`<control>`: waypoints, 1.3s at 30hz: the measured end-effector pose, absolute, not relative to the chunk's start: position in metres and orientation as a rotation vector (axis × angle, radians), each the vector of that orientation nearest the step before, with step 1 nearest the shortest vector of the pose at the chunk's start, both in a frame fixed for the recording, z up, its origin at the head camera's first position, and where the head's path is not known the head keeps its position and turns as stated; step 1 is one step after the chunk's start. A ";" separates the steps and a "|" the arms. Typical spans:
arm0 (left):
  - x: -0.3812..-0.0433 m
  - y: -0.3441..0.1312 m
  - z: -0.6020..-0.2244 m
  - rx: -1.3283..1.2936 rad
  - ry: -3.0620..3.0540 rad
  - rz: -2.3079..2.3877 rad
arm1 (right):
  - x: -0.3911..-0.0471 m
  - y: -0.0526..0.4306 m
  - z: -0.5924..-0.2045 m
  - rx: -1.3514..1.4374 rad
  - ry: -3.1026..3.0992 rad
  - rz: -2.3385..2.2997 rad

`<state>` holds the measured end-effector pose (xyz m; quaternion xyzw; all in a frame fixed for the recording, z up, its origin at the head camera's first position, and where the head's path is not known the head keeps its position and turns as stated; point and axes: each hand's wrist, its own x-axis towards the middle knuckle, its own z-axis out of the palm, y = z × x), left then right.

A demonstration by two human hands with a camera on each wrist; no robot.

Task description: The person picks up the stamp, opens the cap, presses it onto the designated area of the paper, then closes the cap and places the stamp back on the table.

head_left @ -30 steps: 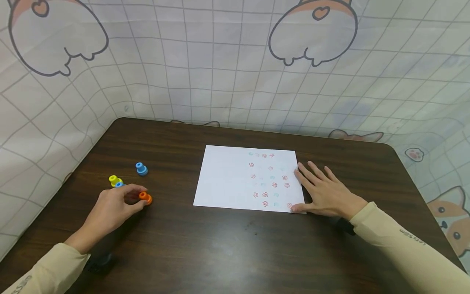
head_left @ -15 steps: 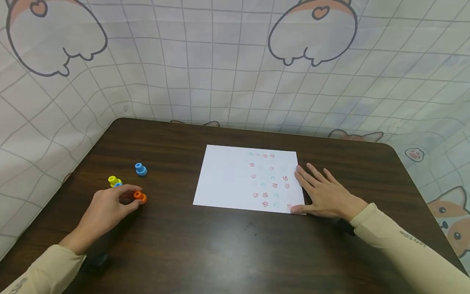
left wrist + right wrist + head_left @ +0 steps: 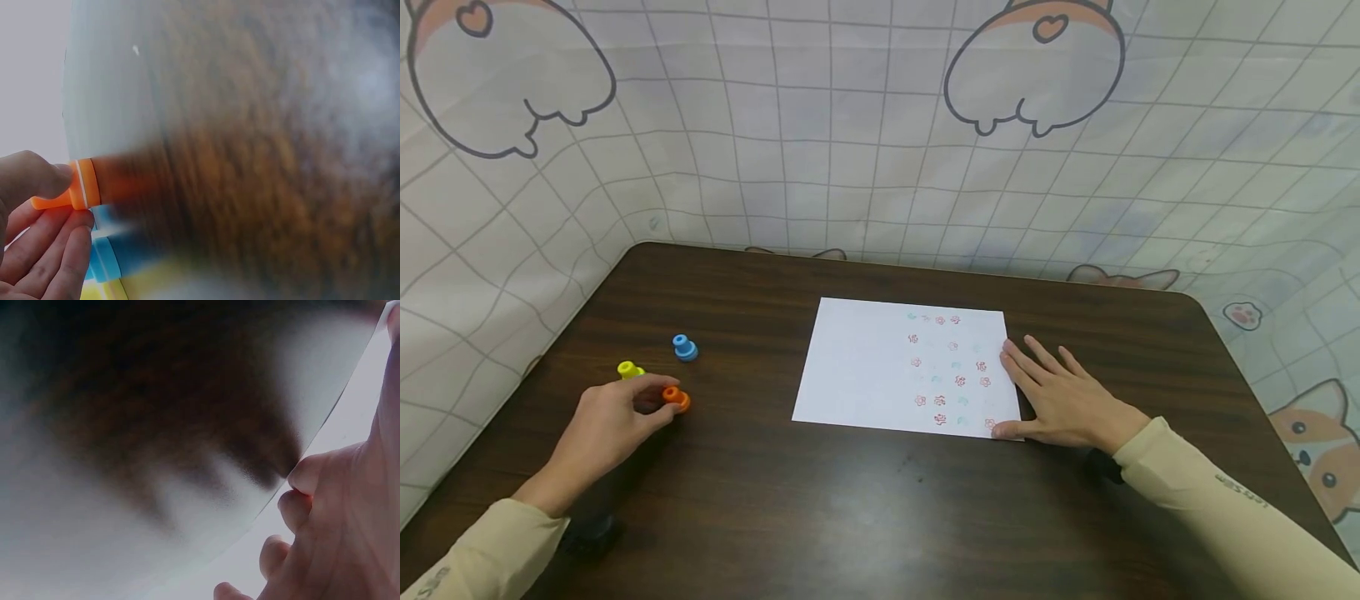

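Note:
My left hand (image 3: pixel 606 423) pinches an orange toy stamp (image 3: pixel 677 399) between thumb and fingertips, low over the dark table. In the left wrist view the orange stamp (image 3: pixel 84 184) lies sideways across that view, thumb on one side and fingers on the other. Just behind the left hand is a yellow stamp (image 3: pixel 628 369), partly hidden by it. A blue stamp (image 3: pixel 684 347) stands a little farther back. My right hand (image 3: pixel 1063 402) lies flat with spread fingers at the right edge of a white sheet of paper (image 3: pixel 850 358), its thumb on the near corner.
Small red and teal stamp prints cover the right half of the paper; its left half is plain. In the left wrist view another blue stamp (image 3: pixel 105 259) shows beside the fingers. A pale grid-patterned cloth (image 3: pixel 820 150) hangs behind the brown wooden table (image 3: pixel 790 500).
My left hand has moved a little to the left with the orange stamp, closer to the yellow one. The right hand stays on the paper's edge.

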<state>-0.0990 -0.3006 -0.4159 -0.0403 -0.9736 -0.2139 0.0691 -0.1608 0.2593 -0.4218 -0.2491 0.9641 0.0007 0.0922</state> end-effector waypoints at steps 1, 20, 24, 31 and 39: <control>-0.099 -0.301 -0.416 -0.119 -2.932 -0.643 | -0.161 0.260 -0.422 -0.738 2.863 0.001; -0.100 -0.305 -0.411 -0.113 -2.956 -0.611 | -0.161 0.259 -0.421 -0.746 2.868 -0.014; -0.099 -0.306 -0.410 -0.120 -2.956 -0.605 | -0.161 0.259 -0.420 -0.742 2.864 -0.009; -0.096 -0.308 -0.401 -0.118 -2.895 -0.601 | -0.161 0.261 -0.421 -0.741 2.867 -0.012; -0.102 -0.309 -0.385 -0.134 -2.787 -0.605 | -0.159 0.260 -0.420 -0.752 2.855 -0.018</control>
